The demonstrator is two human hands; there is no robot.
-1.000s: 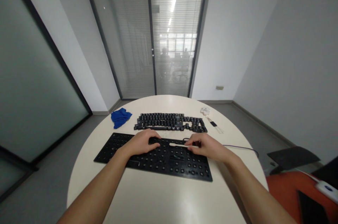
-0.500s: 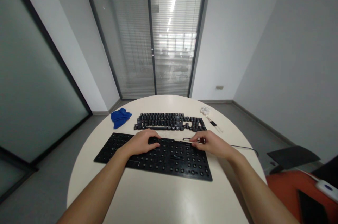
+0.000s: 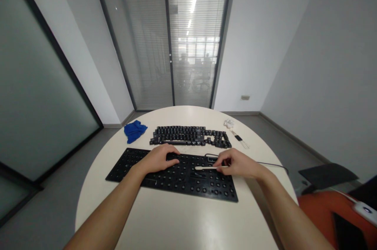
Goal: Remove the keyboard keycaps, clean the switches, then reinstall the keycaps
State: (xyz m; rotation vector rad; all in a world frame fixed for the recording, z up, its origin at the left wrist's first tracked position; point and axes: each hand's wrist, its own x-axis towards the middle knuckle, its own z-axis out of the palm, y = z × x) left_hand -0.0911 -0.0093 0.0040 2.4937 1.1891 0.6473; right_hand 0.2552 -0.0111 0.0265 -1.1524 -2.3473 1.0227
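Note:
A black keyboard base (image 3: 188,187) with its keycaps off and small switch posts showing lies slantwise on the table. My left hand (image 3: 159,159) rests on its upper middle part, thumb and fingers apart. Over the right part of the base, my right hand (image 3: 235,162) is closed in a pinch on a slim white stick (image 3: 204,168) with a thicker, rounded free end, much like a toothbrush. The stick points left, close above the base; whether it touches cannot be made out. Behind the base, loose black keycaps (image 3: 179,134) are laid out in keyboard order.
On the round white table (image 3: 165,222) a crumpled blue cloth (image 3: 134,131) lies at back left. A wire keycap puller (image 3: 238,138) and a crumpled white piece (image 3: 229,123) sit at back right. A dark cable (image 3: 272,164) runs off the right edge, near an orange chair (image 3: 321,210).
My right hand has turned and come slightly toward me, bringing the white stick from the base's back edge over its switch area. My left hand has stayed in place.

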